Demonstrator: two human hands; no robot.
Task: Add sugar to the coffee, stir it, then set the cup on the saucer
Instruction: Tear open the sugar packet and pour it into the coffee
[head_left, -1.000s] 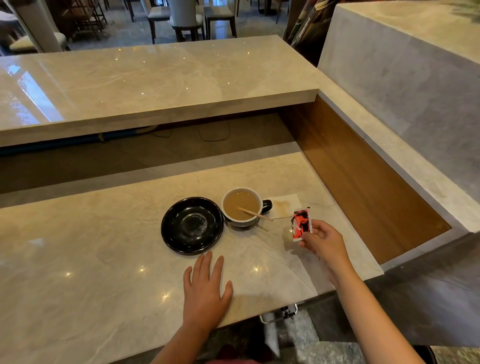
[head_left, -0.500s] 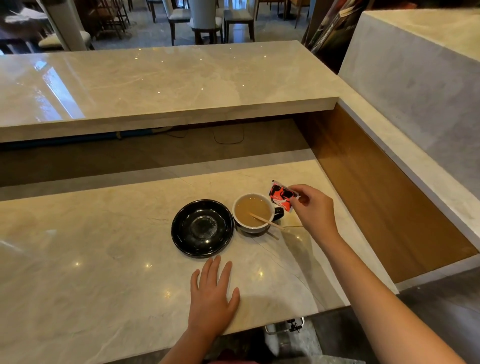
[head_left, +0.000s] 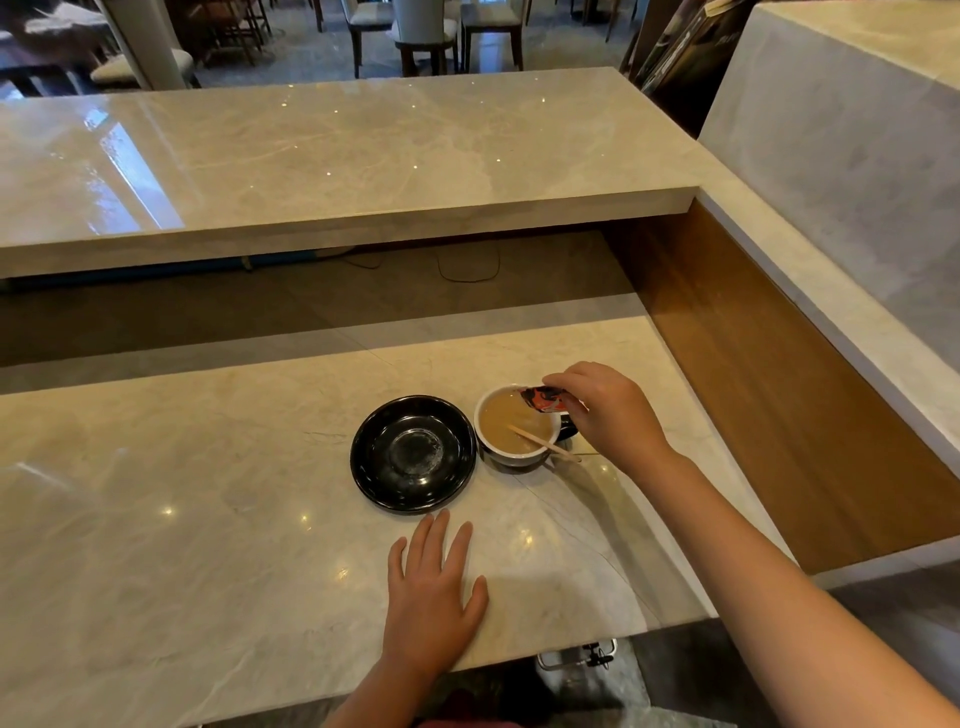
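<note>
A white-lined cup of milky coffee (head_left: 511, 423) stands on the marble counter with a wooden stir stick (head_left: 545, 444) leaning in it over the right rim. Right beside it on the left lies an empty black saucer (head_left: 413, 454). My right hand (head_left: 608, 410) pinches a red and black sugar packet (head_left: 543, 399), tipped over the cup's far right rim. My left hand (head_left: 434, 587) rests flat on the counter, fingers apart, in front of the saucer, holding nothing.
A higher marble bar top (head_left: 337, 156) runs across the back. A wood-panelled wall (head_left: 779, 374) and a raised marble ledge (head_left: 831, 291) close off the right side. The counter's front edge (head_left: 571, 644) is close to my body. Chairs stand in the background.
My right hand has carried the sugar packet from beside the cup to over its rim and tilted it down toward the coffee. The left hand has stayed flat on the counter.
</note>
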